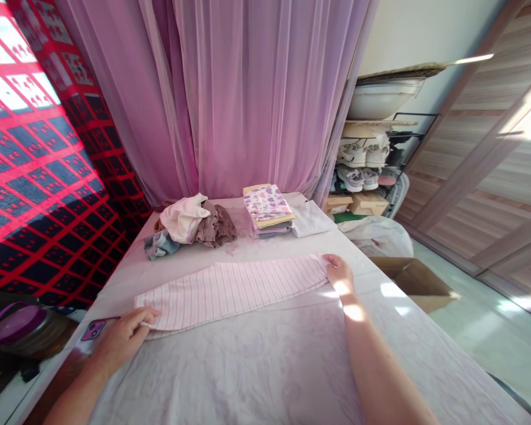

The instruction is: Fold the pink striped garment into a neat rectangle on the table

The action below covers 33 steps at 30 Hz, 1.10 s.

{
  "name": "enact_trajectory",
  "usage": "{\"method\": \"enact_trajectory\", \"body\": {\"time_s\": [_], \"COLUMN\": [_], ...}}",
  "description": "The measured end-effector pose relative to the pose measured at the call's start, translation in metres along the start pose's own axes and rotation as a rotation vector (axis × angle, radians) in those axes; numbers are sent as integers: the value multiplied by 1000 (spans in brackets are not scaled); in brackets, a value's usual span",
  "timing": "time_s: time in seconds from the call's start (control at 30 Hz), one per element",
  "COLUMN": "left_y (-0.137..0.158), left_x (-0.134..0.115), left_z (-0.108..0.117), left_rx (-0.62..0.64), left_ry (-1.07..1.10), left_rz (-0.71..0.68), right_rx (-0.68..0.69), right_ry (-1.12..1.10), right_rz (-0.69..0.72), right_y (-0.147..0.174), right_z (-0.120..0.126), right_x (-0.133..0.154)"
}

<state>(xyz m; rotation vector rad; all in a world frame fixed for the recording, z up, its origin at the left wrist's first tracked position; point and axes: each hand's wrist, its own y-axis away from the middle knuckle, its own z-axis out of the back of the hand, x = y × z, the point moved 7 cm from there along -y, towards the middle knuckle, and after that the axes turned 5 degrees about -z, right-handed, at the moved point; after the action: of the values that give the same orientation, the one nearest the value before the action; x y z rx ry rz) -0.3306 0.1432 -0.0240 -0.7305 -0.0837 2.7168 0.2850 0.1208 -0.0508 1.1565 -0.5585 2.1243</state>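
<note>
Nearest, the left hand (130,332) pinches the near corner of the wider end of the pink-striped pants (234,290) between thumb and fingers, with the cloth stretching away to its right. A harder tug there than at the other end would probably drag the garment askew on the tabletop (230,372). A sideways sweep of that forearm could also nudge the phone (92,330) by the tabletop's left edge (an easy thing to overlook). The pants lie between the two hands, apparently folded lengthwise, on a slant toward the right edge; since only the ends are held, wrinkles or slipped layers in the middle seem the likeliest fault. Farther off, the right hand (340,274) pinches the narrower end, the pants reaching out to its left. Beyond, a rumpled heap of clothes (183,219) sits toward the far left corner, and a stack of folded clothes (269,206) stands near the far edge; a wide fling of the pants could brush the stack and knock its top piece crooked.
</note>
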Motion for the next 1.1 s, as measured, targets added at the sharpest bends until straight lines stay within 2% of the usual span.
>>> {"method": "enact_trajectory", "body": {"time_s": [0.37, 0.67, 0.73, 0.8, 0.87, 0.93, 1.0, 1.1], "left_y": [1, 0, 0, -2, -6, -14, -26, -41], "left_x": [16, 5, 1, 0, -1, -6, -14, -33], "left_z": [2, -2, -2, -1, 3, 7, 10, 4], "left_rx": [28, 84, 140, 209, 268, 288, 241, 92], "left_ry": [34, 52, 64, 57, 15, -58, -135, -215], "left_rz": [80, 39, 28, 46, 91, 134, 150, 58], "right_rx": [-5, -9, -14, -7, 56, 218, 440, 608], "right_ry": [264, 419, 460, 498, 535, 524, 497, 485], "right_rz": [124, 151, 154, 199, 291, 382, 497, 576], "right_y": [6, 26, 26, 30, 39, 57, 86, 128], "right_z": [5, 8, 9, 4, -15, -51, -99, -163], "right_x": [16, 15, 25, 47, 80, 116, 151, 188]}}
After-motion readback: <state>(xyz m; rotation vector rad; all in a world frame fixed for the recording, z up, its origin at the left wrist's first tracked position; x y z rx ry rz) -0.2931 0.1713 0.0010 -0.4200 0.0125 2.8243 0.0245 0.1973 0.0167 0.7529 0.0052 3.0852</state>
